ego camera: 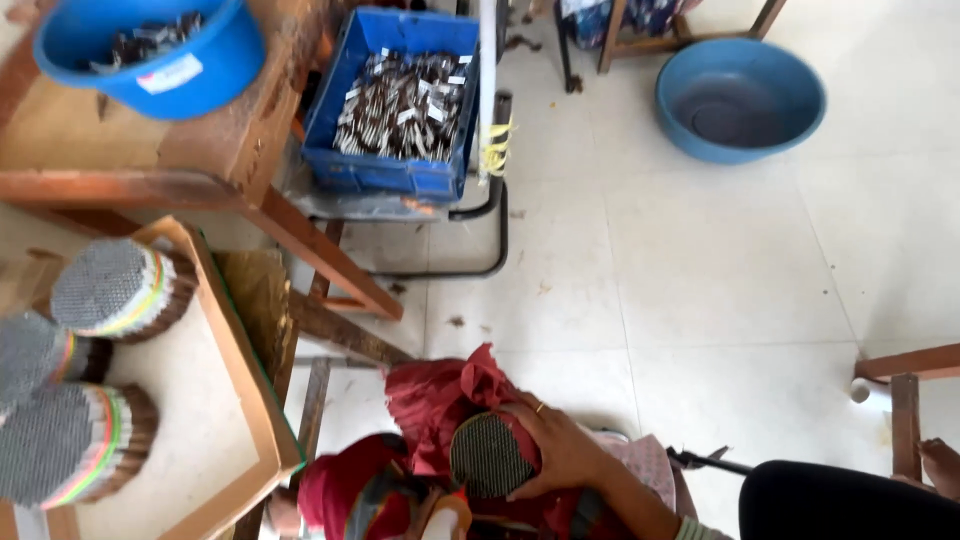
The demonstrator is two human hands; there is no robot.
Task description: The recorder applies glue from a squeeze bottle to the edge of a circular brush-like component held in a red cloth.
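Right hand: the right hand [560, 445] lay low in the frame, its fingers [522, 418] curled and pressed around a round bundle of thin sticks [488, 457], with a ring on one finger.
Left hand: the left hand was hidden at the bottom edge near the cloth, and whether its fingers were spread or closed could not be told.
Bundle: the round bundle of thin sticks showed its dark, dotted end face to the camera and sat in the person's lap, against a red cloth [440, 400].
Counter tray: to the left, a wooden tray [235, 330] held three more tied bundles [110, 290] lying on their sides, each bound with coloured bands, well apart from the hand.
Crate: a blue plastic crate [400, 175] full of dark sticks stood on the floor beyond the tray.
Tubs: a blue tub [150, 50] with dark pieces sat on a wooden counter [130, 140] at upper left; an empty blue basin [740, 95] stood on the pale tiled floor [700, 280] at upper right.
Right edge: a wooden frame [905, 380] showed at the right side.
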